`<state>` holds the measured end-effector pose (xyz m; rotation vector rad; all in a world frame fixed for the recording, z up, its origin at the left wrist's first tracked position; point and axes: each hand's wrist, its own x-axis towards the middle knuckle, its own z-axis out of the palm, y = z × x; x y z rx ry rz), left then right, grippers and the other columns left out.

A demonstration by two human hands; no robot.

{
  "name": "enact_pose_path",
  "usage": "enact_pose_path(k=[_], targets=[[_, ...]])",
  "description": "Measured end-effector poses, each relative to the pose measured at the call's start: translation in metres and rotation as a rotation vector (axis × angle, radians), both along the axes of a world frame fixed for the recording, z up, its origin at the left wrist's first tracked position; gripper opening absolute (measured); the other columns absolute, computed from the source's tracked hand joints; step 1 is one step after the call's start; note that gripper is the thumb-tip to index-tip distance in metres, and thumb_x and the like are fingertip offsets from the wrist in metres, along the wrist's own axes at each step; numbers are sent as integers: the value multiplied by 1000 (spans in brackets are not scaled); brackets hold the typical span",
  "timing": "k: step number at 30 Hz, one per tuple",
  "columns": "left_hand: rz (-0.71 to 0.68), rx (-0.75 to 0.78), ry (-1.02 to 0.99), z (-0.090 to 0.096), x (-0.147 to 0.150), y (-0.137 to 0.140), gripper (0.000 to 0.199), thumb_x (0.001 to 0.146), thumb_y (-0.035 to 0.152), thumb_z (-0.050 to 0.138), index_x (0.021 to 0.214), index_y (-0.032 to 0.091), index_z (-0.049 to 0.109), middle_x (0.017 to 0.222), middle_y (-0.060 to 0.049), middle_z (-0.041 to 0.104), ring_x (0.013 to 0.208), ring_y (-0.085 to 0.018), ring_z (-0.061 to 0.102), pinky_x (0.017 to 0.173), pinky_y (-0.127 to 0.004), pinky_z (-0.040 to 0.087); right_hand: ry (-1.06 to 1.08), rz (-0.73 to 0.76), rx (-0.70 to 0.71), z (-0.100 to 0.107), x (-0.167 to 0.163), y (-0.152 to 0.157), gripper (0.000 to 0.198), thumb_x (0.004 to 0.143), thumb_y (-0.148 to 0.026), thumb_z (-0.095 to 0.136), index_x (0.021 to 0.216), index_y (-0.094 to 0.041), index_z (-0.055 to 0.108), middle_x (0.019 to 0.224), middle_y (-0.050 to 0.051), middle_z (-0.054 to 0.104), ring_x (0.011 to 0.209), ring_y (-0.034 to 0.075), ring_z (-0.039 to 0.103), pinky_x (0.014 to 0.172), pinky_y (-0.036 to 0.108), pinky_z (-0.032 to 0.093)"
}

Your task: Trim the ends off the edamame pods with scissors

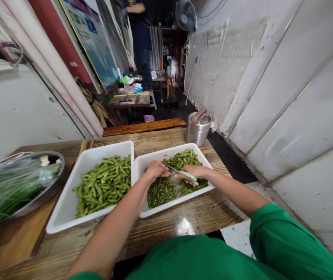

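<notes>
My right hand (192,171) grips a pair of scissors (188,175) with pale green handles, their blades pointing left. Close to the blade tips, the fingers of my left hand (156,170) are pinched together; whatever lies between them is too small to make out. Both hands are above the right white tray (143,213), which contains edamame pods (162,191) in separate heaps and a little water. Beside it on the left, a second white tray (62,217) holds a large pile of edamame pods (104,182).
A metal bowl of green onions (34,202) sits on a wooden board (23,243) at the left. A lidded steel container (198,130) stands at the table's (160,221) far right corner. Beyond are a wooden bench (145,126) and a person in dark clothes (141,42).
</notes>
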<state>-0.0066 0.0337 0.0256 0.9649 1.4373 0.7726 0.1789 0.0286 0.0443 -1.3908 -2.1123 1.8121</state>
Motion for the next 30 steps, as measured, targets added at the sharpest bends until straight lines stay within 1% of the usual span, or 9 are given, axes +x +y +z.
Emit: enact_pose_path(k=[4, 9, 13, 16, 19, 21, 23, 28, 30], targets=[[-49, 52, -44, 1, 2, -2, 10, 66, 9, 60, 60, 12, 53, 50, -3, 62, 48, -12, 60, 55, -24, 51, 59, -17, -46, 0, 1, 3, 46, 66, -59, 57, 69, -13, 50, 44, -4, 48, 32, 7, 44, 28, 18, 37], [-4, 59, 7, 2, -3, 0, 9, 61, 7, 61, 60, 12, 55, 48, 0, 59, 50, -11, 59, 53, -22, 48, 64, -20, 27, -3, 3, 6, 44, 64, -55, 61, 61, -14, 47, 41, -6, 44, 30, 5, 39, 27, 16, 34], [17, 93, 46, -1, -9, 6, 9, 59, 8, 63, 68, 11, 60, 42, 4, 53, 37, -5, 46, 41, -16, 37, 74, -12, 41, -7, 4, 8, 44, 63, -54, 63, 60, -14, 44, 43, -6, 45, 32, 5, 41, 29, 16, 36], [40, 106, 12, -1, -11, 8, 11, 59, 13, 66, 68, 11, 61, 41, 5, 50, 33, -3, 39, 36, -15, 30, 98, -23, 73, -8, 3, 9, 44, 63, -55, 62, 60, -15, 43, 43, -6, 45, 32, 5, 41, 30, 16, 37], [73, 60, -104, 2, -10, 7, 15, 59, 18, 69, 66, 11, 58, 47, 3, 53, 38, -4, 46, 39, -15, 35, 119, -42, 89, -9, 2, 10, 44, 65, -55, 60, 60, -15, 42, 42, -6, 44, 32, 5, 40, 30, 16, 37], [100, 29, -222, 5, -10, 6, 17, 60, 16, 69, 69, 12, 54, 56, 0, 58, 50, -8, 56, 48, -17, 43, 130, -44, 90, -9, 2, 10, 43, 66, -55, 59, 60, -15, 42, 41, -6, 43, 32, 5, 41, 30, 17, 37], [130, 42, -283, 6, -9, 6, 20, 61, 11, 67, 74, 12, 52, 63, -4, 62, 59, -11, 61, 55, -20, 47, 133, -43, 88, -10, 2, 11, 43, 65, -54, 60, 61, -15, 43, 42, -6, 44, 32, 5, 41, 30, 17, 38], [143, 168, -71, 1, -9, 9, 21, 62, 10, 63, 81, 11, 55, 53, 0, 60, 43, -7, 54, 44, -16, 40, 135, -64, 78, -12, 2, 11, 43, 64, -54, 61, 63, -15, 43, 44, -6, 45, 33, 6, 42, 29, 17, 37], [145, 169, -57, -1, -9, 10, 16, 63, 14, 63, 78, 11, 56, 53, 0, 59, 45, -8, 55, 44, -16, 41, 136, -65, 66, -11, 2, 11, 43, 65, -54, 61, 63, -15, 43, 44, -6, 45, 34, 6, 42, 30, 17, 38]])
